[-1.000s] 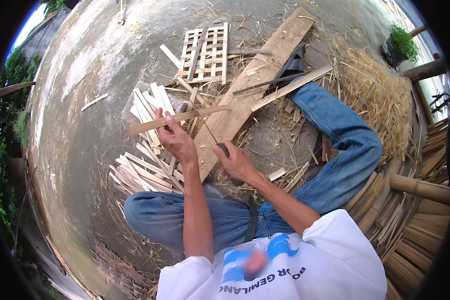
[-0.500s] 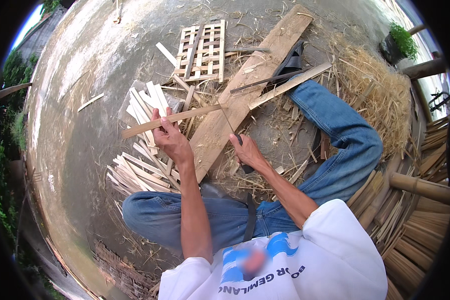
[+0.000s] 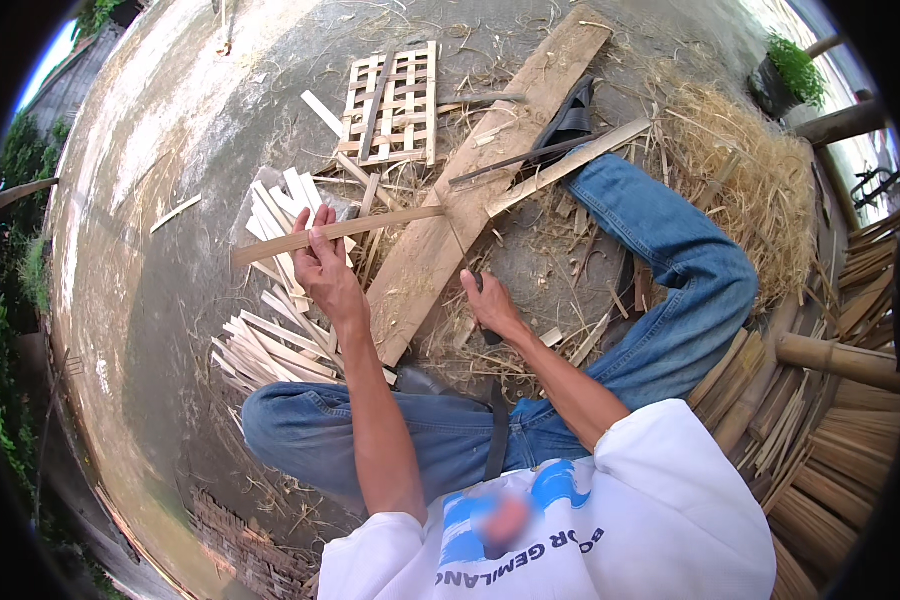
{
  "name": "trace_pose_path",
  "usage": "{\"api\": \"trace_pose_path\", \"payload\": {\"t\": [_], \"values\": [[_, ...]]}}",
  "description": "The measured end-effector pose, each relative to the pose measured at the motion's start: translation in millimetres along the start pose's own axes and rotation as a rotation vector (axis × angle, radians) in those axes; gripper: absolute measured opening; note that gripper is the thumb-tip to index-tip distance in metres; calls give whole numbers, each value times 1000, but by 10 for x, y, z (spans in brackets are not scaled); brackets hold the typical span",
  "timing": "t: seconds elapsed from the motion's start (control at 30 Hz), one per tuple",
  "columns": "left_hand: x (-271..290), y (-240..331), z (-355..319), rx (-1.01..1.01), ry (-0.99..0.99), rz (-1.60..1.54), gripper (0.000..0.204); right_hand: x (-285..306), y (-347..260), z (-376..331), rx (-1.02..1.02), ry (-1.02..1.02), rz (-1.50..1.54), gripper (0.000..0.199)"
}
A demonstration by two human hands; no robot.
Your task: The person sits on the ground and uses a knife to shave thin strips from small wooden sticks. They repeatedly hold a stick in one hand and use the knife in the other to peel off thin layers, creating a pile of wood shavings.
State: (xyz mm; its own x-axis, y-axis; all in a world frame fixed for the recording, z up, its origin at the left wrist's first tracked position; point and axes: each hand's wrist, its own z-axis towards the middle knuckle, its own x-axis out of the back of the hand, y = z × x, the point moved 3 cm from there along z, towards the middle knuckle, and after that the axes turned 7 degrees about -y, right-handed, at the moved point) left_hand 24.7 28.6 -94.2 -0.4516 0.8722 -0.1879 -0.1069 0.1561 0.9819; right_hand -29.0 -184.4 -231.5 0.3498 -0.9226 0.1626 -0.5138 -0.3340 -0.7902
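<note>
L hand (image 3: 322, 272) clamped on bamboo strip (image 3: 370, 224), held flat w/ far end on wood plank (image 3: 470, 190). R hand (image 3: 490, 305) closed on knife handle (image 3: 489, 332), beside plank. Hands apart.

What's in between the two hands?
In the head view, the wide wooden plank runs between the left hand, which holds a thin bamboo strip, and the right hand, which grips a dark-handled knife. Straw litters the ground there.
</note>
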Motion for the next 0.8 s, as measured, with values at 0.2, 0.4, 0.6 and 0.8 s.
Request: {"api": "trace_pose_path", "payload": {"t": [0.2, 0.4, 0.6, 0.8], "values": [[-51, 106, -44, 64, -18, 116, 43, -188, -646, -336, 294, -103, -108, 55], [62, -28, -12, -10, -76, -9, 45, -183, -424, -62, 328, -9, -240, 52], [341, -161, -48, 51, 44, -103, 41, -298, -232, 29, 427, 55, -332, 51], [264, -90, -140, 20, 17, -42, 42, -382, -309, -247, 484, 14, -314, 45]]}}
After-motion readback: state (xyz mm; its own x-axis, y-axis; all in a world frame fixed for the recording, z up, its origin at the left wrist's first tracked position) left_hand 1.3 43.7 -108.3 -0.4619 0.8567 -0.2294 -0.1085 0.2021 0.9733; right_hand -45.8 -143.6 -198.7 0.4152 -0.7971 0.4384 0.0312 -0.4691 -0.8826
